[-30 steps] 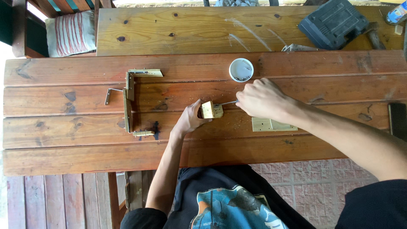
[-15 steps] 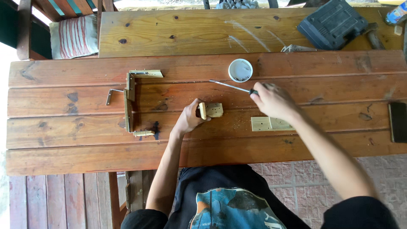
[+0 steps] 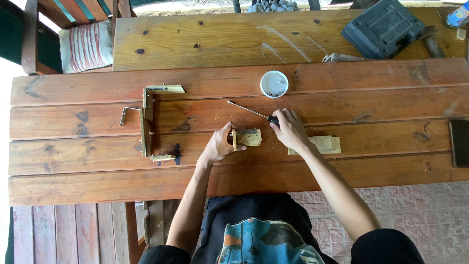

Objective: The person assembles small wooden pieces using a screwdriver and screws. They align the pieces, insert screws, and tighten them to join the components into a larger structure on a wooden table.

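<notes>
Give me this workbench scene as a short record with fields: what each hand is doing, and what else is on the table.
Left hand: holds a small wooden block with a metal bracket on it
Right hand: on the handle of a screwdriver, shaft lying on the table and pointing up-left
Surface: wooden plank table
Near right wrist: second wooden block
Above hands: small white cup
Left side: wooden frame with metal brackets
Top right: dark tool case

Glossy reddish wooden table (image 3: 342, 171), pale matt wood block (image 3: 250, 138), metal screwdriver (image 3: 249, 111).
</notes>
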